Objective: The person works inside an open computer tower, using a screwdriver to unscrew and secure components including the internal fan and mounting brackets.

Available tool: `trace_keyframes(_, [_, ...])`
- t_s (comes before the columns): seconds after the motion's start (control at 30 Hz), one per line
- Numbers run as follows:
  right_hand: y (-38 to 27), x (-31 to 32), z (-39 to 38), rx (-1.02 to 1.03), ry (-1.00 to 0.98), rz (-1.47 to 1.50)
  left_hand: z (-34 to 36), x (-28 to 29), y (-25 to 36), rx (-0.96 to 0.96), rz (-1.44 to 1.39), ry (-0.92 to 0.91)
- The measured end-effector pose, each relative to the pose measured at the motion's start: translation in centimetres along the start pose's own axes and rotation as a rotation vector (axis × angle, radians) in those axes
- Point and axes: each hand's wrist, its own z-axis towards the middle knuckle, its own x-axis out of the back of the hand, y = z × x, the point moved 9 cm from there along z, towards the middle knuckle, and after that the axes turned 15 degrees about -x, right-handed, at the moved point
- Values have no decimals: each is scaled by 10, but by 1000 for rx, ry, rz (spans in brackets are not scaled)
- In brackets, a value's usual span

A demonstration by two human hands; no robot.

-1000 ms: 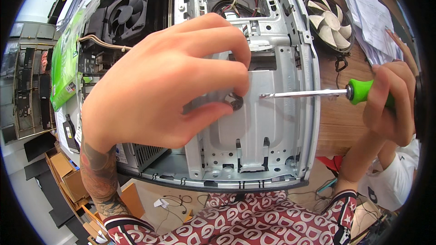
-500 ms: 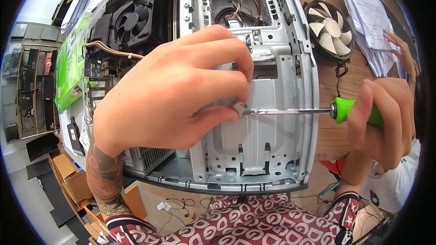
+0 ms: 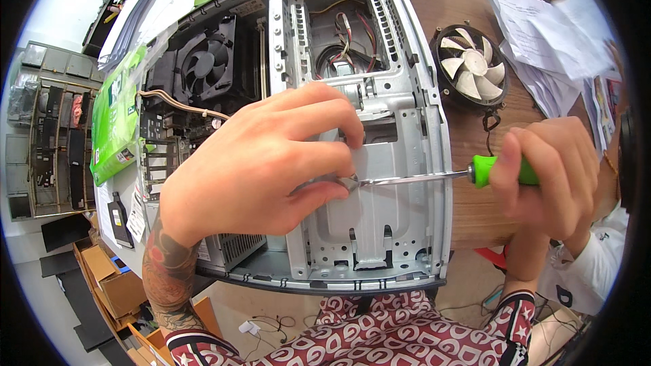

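Note:
An open silver computer case [image 3: 439, 230] lies on the table before me. My right hand [image 3: 553, 179] is wrapped round the green handle of a screwdriver [image 3: 434, 176], whose long metal shaft points left across the case. Over the case's middle, my left hand [image 3: 251, 163] is closed, thumb and fingers pinched round a small shiny metal bit at the screwdriver's tip. Most of that bit is hidden by my fingers, so I cannot tell what it is. Inside the case, a black fan [image 3: 205, 62] sits at the upper left, and coloured cables [image 3: 346, 37] show in the upper bay.
A loose fan with pale blades [image 3: 473, 71] lies on the wooden table right of the case. Behind it are papers [image 3: 542, 47] near another person's sleeve [image 3: 590, 257]. Green bags [image 3: 115, 122] lie along the left and far sides. Cardboard boxes [image 3: 112, 285] stand lower left.
The view has shifted, so the case sits slightly lower and to the left. My right hand's grip on the screwdriver handle has altered slightly. A loose sheet at the far right has been raised or moved.

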Motion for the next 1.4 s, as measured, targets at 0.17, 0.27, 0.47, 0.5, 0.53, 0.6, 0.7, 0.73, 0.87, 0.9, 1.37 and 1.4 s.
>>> trace_keyframes(0.17, [-1,2,0,-5,120,40,-5,-1,-4,20,-8,-2])
trace_keyframes(0.27, [2,5,0,-2,142,26,-2,1,-2,8,-5,-2])
trace_keyframes(0.47, [5,1,4,-12,223,19,-2,0,-2,-3,10,-9])
trace_keyframes(0.5, [6,4,5,-3,218,8,-2,0,-1,4,11,-14])
trace_keyframes(0.53, [6,6,6,5,213,-3,-2,1,0,0,18,-11])
trace_keyframes(0.6, [5,5,5,1,208,-3,-1,1,0,-1,13,-2])
trace_keyframes(0.7, [0,0,4,-7,206,-4,-2,1,-1,-4,11,1])
trace_keyframes(0.73, [-3,0,4,-9,214,-13,-3,2,-1,-3,13,-1])
trace_keyframes(0.87, [4,12,4,-13,197,-19,0,2,1,9,4,-12])
trace_keyframes(0.9, [6,11,4,-6,179,-13,-1,1,0,4,2,-7])
trace_keyframes(1.37, [7,14,2,18,166,16,2,0,0,-18,3,-4])
trace_keyframes(1.4, [7,12,2,26,158,19,0,0,0,-13,4,2])
